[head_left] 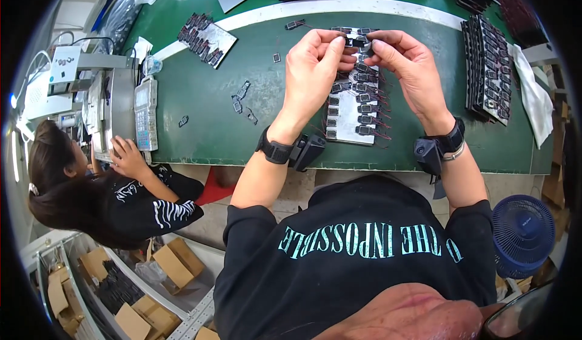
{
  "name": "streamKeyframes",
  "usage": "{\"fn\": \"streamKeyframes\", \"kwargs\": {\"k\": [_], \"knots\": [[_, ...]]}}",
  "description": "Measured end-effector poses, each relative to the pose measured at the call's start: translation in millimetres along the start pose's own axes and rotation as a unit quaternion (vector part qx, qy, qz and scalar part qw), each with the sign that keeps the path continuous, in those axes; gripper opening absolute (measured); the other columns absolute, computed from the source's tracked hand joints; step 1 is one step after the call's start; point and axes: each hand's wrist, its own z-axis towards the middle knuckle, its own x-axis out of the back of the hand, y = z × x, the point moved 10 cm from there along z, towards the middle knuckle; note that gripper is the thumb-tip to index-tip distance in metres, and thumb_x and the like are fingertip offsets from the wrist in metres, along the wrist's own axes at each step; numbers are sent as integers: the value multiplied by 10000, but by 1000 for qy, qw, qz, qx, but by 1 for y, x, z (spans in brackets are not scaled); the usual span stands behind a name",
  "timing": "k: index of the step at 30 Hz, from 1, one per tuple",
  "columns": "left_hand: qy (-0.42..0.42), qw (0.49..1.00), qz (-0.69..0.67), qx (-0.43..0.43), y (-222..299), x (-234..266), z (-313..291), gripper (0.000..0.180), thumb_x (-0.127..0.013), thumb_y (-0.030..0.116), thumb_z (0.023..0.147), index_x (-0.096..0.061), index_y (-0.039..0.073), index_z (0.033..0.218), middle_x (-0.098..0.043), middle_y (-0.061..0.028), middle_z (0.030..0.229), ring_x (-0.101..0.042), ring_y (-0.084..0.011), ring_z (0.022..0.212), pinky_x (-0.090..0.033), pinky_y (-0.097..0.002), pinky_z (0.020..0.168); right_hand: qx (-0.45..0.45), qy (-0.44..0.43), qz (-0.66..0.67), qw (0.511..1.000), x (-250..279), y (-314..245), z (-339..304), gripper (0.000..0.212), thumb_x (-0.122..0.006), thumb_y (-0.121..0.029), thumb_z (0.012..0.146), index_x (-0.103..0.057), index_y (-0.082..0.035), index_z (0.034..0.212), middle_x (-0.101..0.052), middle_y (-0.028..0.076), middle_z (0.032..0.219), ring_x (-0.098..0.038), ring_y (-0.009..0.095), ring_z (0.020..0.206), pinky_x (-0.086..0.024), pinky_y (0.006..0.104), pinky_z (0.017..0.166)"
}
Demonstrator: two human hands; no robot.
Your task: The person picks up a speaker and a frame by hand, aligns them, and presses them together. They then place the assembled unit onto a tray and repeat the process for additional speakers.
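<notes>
Pinched between the fingertips of my left hand (308, 74) and my right hand (412, 66) is a small black rectangular part (356, 42), partly hidden by the fingers. Both hands are closed on it, above the far end of a white board (348, 114). Along that board lie several small black parts with grey rectangular faces and thin red wires (365, 98), mostly down its right side. My fingers cover some of the board's far end.
Left on the green table (267, 140), loose black parts (237, 103) lie near another loaded board (223, 40). Stacked loaded boards (487, 67) and a white cloth (533, 94) are at right. A co-worker (115, 188) works at a machine with a keypad (144, 113). A blue fan (524, 234) stands right.
</notes>
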Motion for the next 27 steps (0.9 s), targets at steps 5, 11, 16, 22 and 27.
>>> {"fn": "streamKeyframes", "kwargs": {"k": [5, 11, 16, 22, 27], "knots": [[-2, 999, -27, 26, -6, -6, -4, 178, -567, 77, 978, -605, -72, 1066, -713, -119, 908, -699, -135, 781, -587, -250, 702, 4, 15, -10, 1000, -5, 0, 1, 201, -627, -102, 954, -649, -8, 1131, -679, 42, 1005, -661, 104, 875, -527, 242, 838], [-44, 993, -95, 52, -19, -16, -11, 229, -547, 85, 990, -603, -77, 1141, -700, -122, 975, -696, -149, 871, -591, -263, 755, 35, 36, -105, 993, -4, 3, 3, 192, -620, -63, 951, -646, 11, 1126, -679, 39, 988, -656, 92, 879, -533, 231, 826], [-49, 990, -108, 81, -27, -16, -12, 271, -513, 94, 1006, -591, -83, 1194, -686, -136, 1027, -693, -173, 930, -593, -275, 794, 53, 37, -167, 984, -5, -2, 1, 171, -613, -51, 951, -650, 18, 1103, -680, 30, 982, -647, 84, 871, -531, 221, 811], [-61, 989, -102, 93, -28, -19, -14, 285, -490, 102, 1013, -586, -97, 1193, -683, -153, 1038, -697, -194, 937, -596, -284, 809, 65, 59, -189, 978, -7, -2, -1, 154, -619, -64, 950, -654, 7, 1081, -674, 16, 963, -629, 71, 867, -522, 213, 804], [-56, 987, -107, 107, -34, -15, -14, 286, -491, 106, 1014, -586, -97, 1191, -682, -158, 1040, -697, -199, 936, -597, -287, 809, 71, 48, -209, 974, -7, 1, 2, 135, -619, -79, 951, -656, -1, 1054, -665, 6, 956, -617, 62, 862, -516, 211, 798]]}}
